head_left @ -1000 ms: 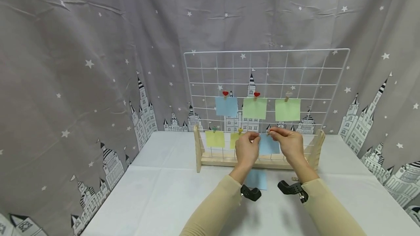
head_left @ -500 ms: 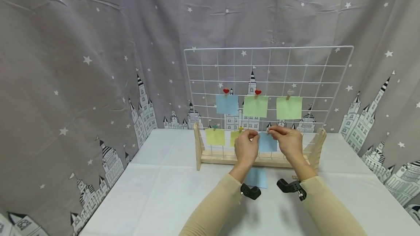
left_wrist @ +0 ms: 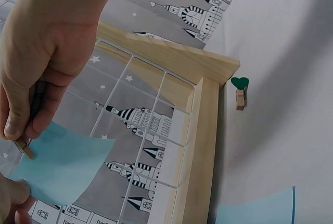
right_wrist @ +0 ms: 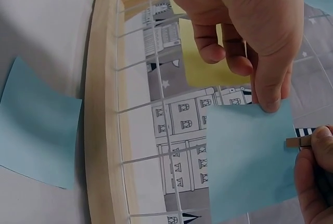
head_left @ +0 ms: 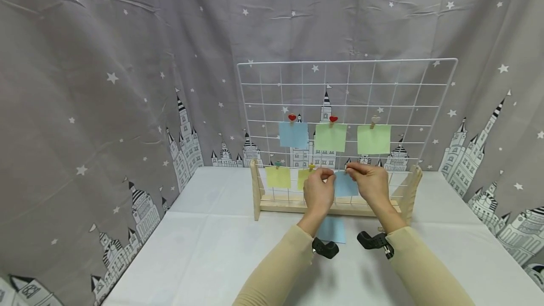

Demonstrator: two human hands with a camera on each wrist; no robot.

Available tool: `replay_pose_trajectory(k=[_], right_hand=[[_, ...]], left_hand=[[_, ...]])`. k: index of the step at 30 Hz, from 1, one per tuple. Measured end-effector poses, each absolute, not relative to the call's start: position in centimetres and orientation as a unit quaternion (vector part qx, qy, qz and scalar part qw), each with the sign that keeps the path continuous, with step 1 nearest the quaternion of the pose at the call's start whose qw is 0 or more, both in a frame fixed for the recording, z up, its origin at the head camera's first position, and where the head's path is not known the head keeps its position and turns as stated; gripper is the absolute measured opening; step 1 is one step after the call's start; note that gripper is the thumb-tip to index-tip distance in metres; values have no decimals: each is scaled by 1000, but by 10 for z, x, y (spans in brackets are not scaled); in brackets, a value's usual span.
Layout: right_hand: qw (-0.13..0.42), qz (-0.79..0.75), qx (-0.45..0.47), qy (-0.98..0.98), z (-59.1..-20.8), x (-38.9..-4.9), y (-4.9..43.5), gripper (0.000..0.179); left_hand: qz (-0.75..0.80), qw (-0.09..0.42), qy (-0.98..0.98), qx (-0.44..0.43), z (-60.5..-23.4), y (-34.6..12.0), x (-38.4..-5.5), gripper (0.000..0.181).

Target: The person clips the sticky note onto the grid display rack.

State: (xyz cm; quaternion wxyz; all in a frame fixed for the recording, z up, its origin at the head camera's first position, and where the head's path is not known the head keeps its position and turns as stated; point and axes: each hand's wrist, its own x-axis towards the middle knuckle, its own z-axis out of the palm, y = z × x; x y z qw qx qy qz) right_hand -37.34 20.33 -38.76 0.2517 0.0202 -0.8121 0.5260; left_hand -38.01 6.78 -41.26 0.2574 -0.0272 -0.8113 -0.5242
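A square blue sticky note [head_left: 345, 184] lies against the lower part of a white wire grid [head_left: 348, 106]. My left hand [head_left: 318, 191] pinches its left edge between thumb and finger. At the note's top edge, my right hand [head_left: 374, 184] pinches a small wooden clothespin [right_wrist: 295, 142]; the pin's tip overlaps the paper in both wrist views. Most of the pin is covered by the fingers. Beside the left hand hangs a yellow note [head_left: 303, 177], partly hidden by it, and another yellow note [head_left: 278, 177] is clipped further left.
Higher on the grid hang a blue note [head_left: 293, 135] and two green notes [head_left: 330, 137], each under a heart clothespin. A wooden base [head_left: 280, 206] carries the grid. On the white table lie another blue note [head_left: 332, 229] and a green-heart clothespin [left_wrist: 240, 93].
The right hand has shifted slightly left at the note's top edge, and the head view has tilted a little. Both hands keep their pinches.
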Motion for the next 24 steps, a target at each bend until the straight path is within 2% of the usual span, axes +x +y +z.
replay_pose_trajectory(k=[24], right_hand=[[216, 494, 39, -841, -382, -374, 203, 25]], left_hand=[[-521, 262, -812, -34, -417, 69, -380, 5]])
